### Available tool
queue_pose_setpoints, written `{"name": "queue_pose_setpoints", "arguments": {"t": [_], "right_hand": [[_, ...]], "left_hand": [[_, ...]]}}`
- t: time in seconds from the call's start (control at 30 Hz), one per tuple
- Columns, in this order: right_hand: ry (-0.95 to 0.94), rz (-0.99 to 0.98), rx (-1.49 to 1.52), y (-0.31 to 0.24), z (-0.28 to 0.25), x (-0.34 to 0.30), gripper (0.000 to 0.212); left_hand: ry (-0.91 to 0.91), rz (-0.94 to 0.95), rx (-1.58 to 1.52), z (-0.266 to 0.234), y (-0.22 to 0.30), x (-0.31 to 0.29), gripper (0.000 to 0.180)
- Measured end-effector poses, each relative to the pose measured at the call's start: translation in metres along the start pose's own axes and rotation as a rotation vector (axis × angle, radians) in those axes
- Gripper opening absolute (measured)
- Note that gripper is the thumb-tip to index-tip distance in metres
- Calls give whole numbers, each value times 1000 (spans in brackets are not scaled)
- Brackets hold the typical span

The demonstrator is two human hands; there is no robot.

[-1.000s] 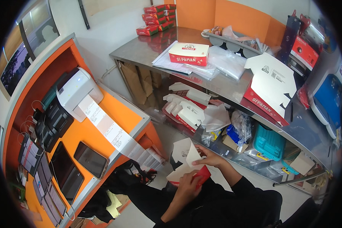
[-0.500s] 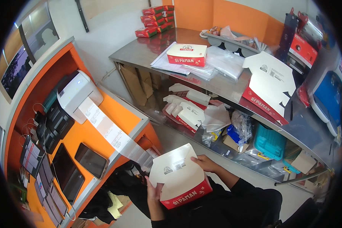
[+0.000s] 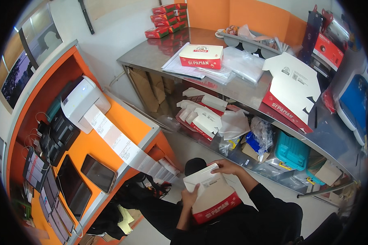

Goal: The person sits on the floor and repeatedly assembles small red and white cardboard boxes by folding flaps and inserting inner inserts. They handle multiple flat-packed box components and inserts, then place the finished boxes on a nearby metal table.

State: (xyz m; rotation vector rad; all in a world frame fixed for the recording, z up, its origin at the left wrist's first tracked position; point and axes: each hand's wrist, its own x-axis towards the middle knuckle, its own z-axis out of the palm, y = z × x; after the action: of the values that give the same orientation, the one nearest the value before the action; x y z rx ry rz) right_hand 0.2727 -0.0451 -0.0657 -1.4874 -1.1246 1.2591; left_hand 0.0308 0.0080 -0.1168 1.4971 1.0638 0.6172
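Left hand [image 3: 191, 197]: fingers curled over the near left edge of a cardboard box [image 3: 212, 196], thumb on top; it grips the box.
Right hand [image 3: 224, 166]: fingers closed on the far top edge of the same box, pinching a flap there, though how tightly is hard to tell from this angle.
Box in hand: white on top with a red band along its lower side, held tilted in front of the person's chest, over the dark sleeves and lap.
Steel table [image 3: 159, 57]: stands ahead of the person, well apart from the hands.
On the table: one closed red and white box [image 3: 201, 56] sits on a pile of clear plastic bags [image 3: 243, 65]; a flat unfolded box [image 3: 290, 92] lies to its right, and a stack of red boxes [image 3: 166, 18] sits at the far left corner.
Lower shelf: more half-folded boxes [image 3: 202, 116], a teal crate [image 3: 292, 150] and loose bags.
Left counter: an orange counter [image 3: 122, 118] with a white receipt printer [image 3: 82, 100]; a long paper strip [image 3: 122, 145] runs down from it toward the floor.
Screens: dark tablets [image 3: 97, 173] lie on the counter's lower ledge.
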Motion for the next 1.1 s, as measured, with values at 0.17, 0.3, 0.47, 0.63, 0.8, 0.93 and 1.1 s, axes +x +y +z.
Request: {"name": "queue_pose_setpoints", "arguments": {"t": [0.17, 0.3, 0.47, 0.63, 0.8, 0.93, 1.1], "right_hand": [[-107, 31, -812, 19, -5, 37, 35], [-179, 8, -940, 11, 8, 47, 30], [-283, -31, -1023, 1, 14, 52, 32], [-301, -39, -1050, 8, 15, 54, 24], [-231, -206, -1159, 30, 25, 49, 10], [-247, -409, -1116, 31, 28, 38, 8], [-276, 392, -1227, -7, 3, 21, 25]], "left_hand": [[100, 168, 152, 5, 12, 26, 45], [107, 55, 264, -8, 28, 48, 49], [-283, 192, 526, -41, -7, 74, 51], [-453, 93, 921, -38, 39, 65, 41], [-485, 559, 1277, -26, 23, 57, 30], [-531, 709, 1246, -27, -16, 45, 26], [-515, 163, 1043, -72, 27, 26, 29]]}}
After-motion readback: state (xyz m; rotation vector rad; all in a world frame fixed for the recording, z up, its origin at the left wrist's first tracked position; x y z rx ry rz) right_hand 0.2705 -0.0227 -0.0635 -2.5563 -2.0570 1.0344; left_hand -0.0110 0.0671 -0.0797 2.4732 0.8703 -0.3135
